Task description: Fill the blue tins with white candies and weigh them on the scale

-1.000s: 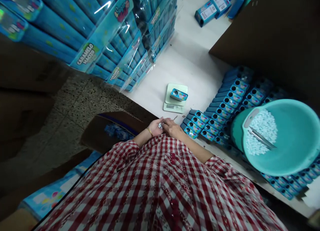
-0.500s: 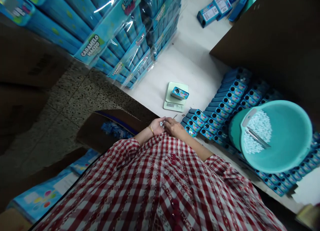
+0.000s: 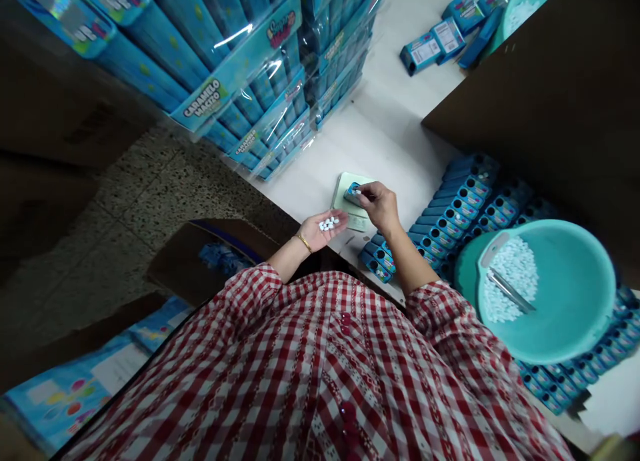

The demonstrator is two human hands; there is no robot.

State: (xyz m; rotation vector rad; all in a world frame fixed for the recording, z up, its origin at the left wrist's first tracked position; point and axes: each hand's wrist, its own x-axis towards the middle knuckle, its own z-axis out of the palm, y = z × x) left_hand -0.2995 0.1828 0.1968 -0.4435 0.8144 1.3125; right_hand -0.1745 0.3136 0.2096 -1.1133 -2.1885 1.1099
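Observation:
My left hand (image 3: 314,234) is cupped palm up at the table's edge, holding several small white candies (image 3: 329,224) on the palm and fingers. Above the scale, my right hand (image 3: 383,209) has thumb and fingers pinched on a white candy (image 3: 357,192) at the top of a small blue box (image 3: 351,196). That box stands on a pale green kitchen scale (image 3: 344,181), partly hidden by my right hand. The hole in its top is hard to make out behind the fingers.
Rows of blue boxes (image 3: 445,226) with round holes stand at the right. Among them sits a turquoise bucket (image 3: 575,294) with white candies and a metal scoop (image 3: 510,291). Wrapped box packs (image 3: 240,81) are stacked at left. A brown carton (image 3: 520,94) borders the table.
My hands were together near my waist and have parted. The right one moved forward to the box on the scale; the left opened, showing the candies on its palm.

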